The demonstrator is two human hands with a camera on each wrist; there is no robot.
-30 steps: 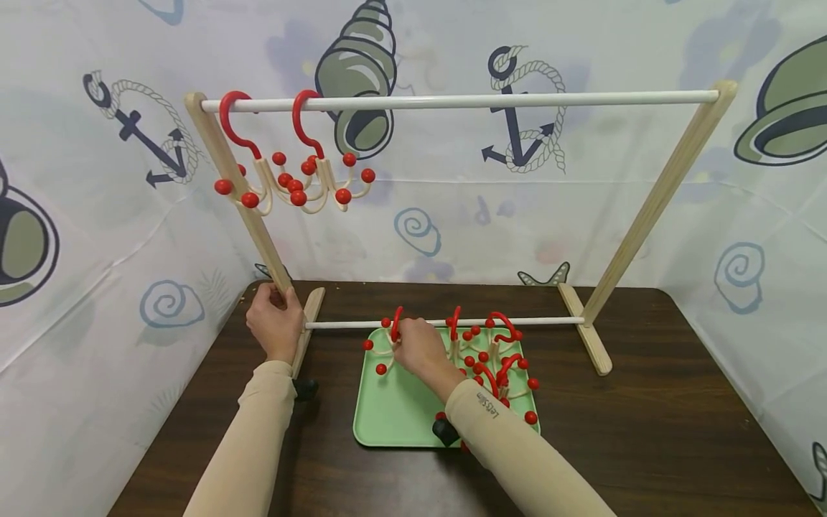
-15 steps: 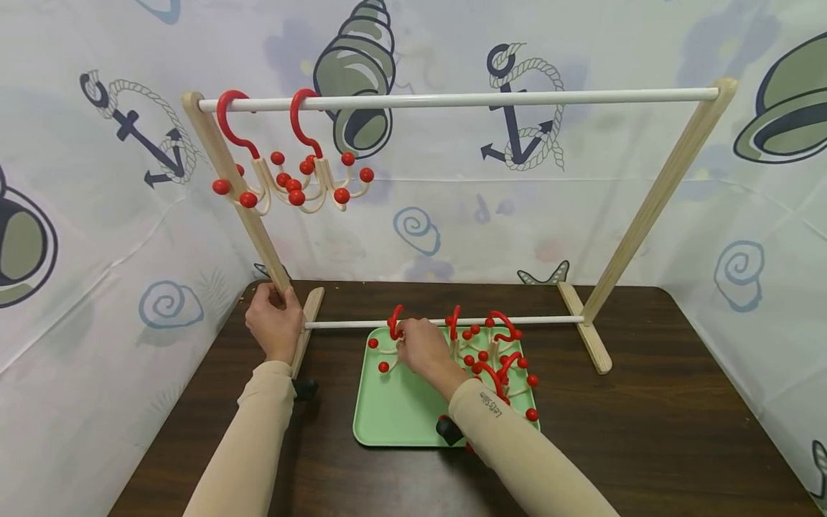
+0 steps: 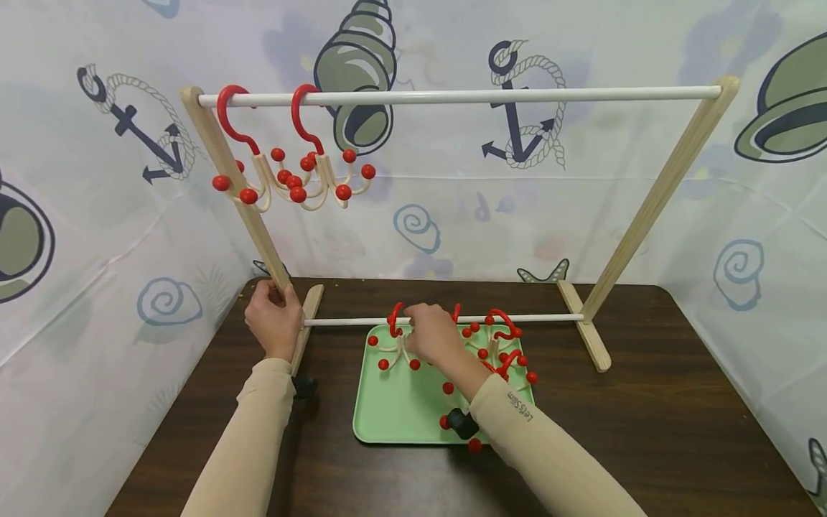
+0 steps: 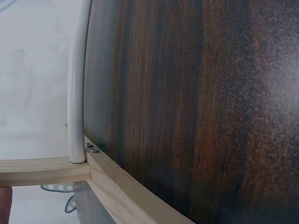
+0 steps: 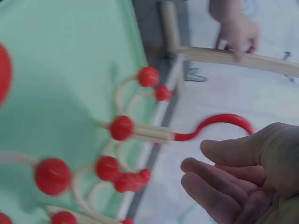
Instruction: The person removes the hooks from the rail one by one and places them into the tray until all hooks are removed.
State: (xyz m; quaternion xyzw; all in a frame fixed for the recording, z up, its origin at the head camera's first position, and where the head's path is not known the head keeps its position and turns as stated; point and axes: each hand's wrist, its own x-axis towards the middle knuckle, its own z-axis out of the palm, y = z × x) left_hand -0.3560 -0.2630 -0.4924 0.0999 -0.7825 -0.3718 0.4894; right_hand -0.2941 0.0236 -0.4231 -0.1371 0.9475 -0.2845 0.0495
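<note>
Red-hooked, the leftmost lower-centre hanger [image 3: 400,343] is left on the tray [image 3: 381,420], just released by the spread right hand [image 3: 434,334]. The wooden post [image 3: 260,235] is gripped by the left hand [image 3: 274,319].

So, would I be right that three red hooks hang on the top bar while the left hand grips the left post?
Not three: the head view shows two red hooks hanging on the top bar while the left hand grips the left post.

A tabletop booth: anchor-printed sheeting [image 3: 581,215] hangs behind and beside a dark table [image 3: 659,424].
</note>
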